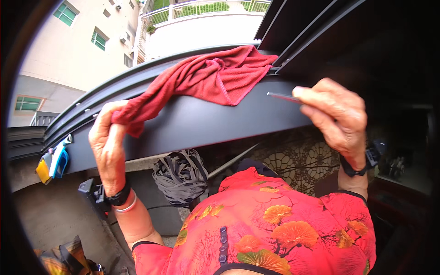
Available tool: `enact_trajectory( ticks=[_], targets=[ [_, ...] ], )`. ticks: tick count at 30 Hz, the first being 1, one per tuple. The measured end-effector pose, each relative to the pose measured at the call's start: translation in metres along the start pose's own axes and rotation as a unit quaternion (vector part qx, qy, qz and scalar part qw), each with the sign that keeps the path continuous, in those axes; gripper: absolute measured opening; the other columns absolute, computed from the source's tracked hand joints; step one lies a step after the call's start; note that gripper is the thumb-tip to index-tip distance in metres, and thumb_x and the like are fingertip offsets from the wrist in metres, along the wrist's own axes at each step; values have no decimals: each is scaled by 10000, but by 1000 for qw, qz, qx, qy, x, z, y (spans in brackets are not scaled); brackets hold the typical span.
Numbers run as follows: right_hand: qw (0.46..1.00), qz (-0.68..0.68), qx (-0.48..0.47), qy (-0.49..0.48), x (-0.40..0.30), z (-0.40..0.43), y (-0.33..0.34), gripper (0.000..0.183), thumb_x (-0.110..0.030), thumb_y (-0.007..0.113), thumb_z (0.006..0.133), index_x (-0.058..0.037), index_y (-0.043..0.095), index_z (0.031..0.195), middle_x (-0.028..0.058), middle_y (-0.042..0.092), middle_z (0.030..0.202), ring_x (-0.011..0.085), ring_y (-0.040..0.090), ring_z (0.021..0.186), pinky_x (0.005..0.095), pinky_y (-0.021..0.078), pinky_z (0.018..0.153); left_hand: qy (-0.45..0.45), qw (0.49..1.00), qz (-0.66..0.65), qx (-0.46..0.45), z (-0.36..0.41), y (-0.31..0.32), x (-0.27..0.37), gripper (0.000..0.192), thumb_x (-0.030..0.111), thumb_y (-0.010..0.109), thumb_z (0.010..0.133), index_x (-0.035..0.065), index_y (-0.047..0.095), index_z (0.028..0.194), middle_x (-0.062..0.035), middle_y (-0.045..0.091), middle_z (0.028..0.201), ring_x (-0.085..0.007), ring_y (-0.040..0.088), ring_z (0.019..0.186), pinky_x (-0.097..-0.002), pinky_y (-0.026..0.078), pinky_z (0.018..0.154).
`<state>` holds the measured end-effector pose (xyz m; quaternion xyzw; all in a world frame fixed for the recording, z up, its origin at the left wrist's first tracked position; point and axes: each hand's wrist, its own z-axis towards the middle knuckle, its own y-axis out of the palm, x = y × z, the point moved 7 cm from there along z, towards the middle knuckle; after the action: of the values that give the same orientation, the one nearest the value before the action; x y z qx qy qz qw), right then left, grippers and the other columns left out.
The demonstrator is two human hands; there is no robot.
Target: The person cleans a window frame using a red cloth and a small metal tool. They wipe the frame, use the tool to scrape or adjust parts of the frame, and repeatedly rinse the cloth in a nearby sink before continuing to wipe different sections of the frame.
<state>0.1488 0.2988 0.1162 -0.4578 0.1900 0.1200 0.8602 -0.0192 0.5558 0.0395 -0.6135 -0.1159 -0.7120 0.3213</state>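
Note:
My left hand (109, 144) pinches one end of a red cloth (202, 75) between thumb and fingers. The rest of the cloth drapes over the dark metal window sill (213, 120) and its sliding tracks (113, 89). Its far corner reaches the foot of the window frame at the right. In my right hand (338, 113), a thin clear rod or strip (282, 97) is held between thumb and forefinger. The tip points left, above the sill and apart from the cloth. Whatever part of the rod lies inside the fingers is hidden.
At the sill's left end sit a blue-and-white brush-like tool (60, 158) and a yellow scraper-like piece (43, 171). A mop head with grey strips (182, 177) stands below the sill. Dark window frames (302, 31) rise at the right. Outside is a building (82, 34).

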Motion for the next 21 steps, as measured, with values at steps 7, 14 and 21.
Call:
enact_trajectory(
  ticks=[7,14,21],
  targets=[
    [857,-478,-162,-102,-42,69,22,50,-58,596,750,-61,612,798,78,525,699,275,569,640,361,441,557,29,994,-102,14,-11,5,-23,148,43,533,906,-13,628,1005,4,594,832,-48,501,701,-186,406,634],
    [787,-523,-317,-80,15,98,70,59,-97,592,683,-52,610,717,119,621,757,279,619,757,376,460,647,68,994,-91,1,-9,7,-26,226,-31,486,851,7,628,1022,16,596,807,-39,502,692,-190,423,624],
    [708,-555,-435,-29,54,98,106,168,-156,554,790,-74,688,851,99,678,805,244,656,797,372,493,686,100,987,-127,19,-8,6,-24,234,-26,484,859,1,628,1041,13,620,835,-34,515,706,-183,425,626]
  ],
)
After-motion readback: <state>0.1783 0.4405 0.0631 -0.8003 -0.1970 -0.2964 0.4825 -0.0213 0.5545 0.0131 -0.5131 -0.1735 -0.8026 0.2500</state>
